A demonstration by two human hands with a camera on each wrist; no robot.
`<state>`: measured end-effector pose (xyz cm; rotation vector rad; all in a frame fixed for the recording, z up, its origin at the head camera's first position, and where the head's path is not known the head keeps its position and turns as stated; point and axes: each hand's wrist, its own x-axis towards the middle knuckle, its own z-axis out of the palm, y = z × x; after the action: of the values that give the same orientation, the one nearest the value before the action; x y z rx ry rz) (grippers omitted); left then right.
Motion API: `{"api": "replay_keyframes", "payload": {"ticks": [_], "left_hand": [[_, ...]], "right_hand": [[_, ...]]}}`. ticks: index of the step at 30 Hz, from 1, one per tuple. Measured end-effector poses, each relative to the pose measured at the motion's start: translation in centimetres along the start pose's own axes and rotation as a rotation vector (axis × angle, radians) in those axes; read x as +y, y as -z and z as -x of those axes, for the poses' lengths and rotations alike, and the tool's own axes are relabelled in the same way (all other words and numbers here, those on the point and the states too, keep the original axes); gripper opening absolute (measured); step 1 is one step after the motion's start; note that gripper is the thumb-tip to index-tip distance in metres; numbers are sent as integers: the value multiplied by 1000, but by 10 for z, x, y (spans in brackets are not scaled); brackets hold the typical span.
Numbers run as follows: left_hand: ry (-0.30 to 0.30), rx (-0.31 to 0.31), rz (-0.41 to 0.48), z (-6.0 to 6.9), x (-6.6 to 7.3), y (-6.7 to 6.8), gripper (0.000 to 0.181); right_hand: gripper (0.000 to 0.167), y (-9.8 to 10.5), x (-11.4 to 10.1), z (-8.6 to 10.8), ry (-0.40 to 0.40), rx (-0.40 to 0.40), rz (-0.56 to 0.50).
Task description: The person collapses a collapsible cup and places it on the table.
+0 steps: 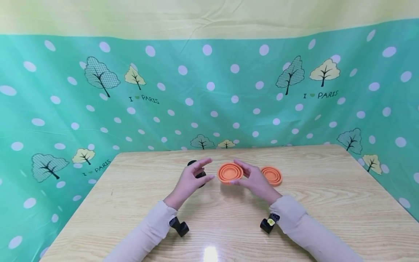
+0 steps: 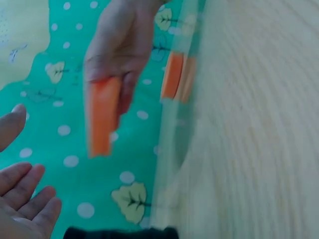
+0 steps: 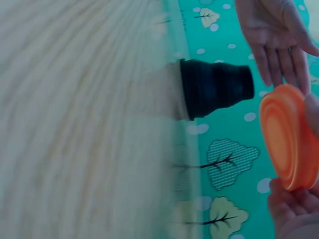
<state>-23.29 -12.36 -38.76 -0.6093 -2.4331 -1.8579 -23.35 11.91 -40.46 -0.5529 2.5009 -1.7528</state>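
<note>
My right hand (image 1: 258,182) holds an orange collapsible cup (image 1: 230,172), folded flat, a little above the table, thumb at its near edge and fingers at its far edge. Facing it from the left is my left hand (image 1: 190,179), fingers spread and apart from the cup. In the left wrist view that left hand (image 2: 25,199) shows with nothing in its grasp. Behind it in the head view, partly hidden, stands a black tiered cup (image 3: 217,88), wide end on the table. A second flat orange cup (image 1: 272,175) lies beyond my right hand.
The wooden table (image 1: 320,203) runs back to a green dotted curtain (image 1: 226,91) hanging behind it. Small black cameras (image 1: 180,226) are strapped to both wrists.
</note>
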Motion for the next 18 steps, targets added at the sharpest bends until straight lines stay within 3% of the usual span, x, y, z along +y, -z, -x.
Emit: {"api": "replay_keyframes", "payload": {"ticks": [4,10,18], "left_hand": [[24,78,31,0,-1,12,47],[28,112,-10,1,-1,26,45],[81,194,23,-2,-8,35,41]], "right_hand": [[82,-1,9,-6,-84,7,25],[83,-1,22,-16,-177,31,-2],[82,0,29,-20,-183,3,-53]]}}
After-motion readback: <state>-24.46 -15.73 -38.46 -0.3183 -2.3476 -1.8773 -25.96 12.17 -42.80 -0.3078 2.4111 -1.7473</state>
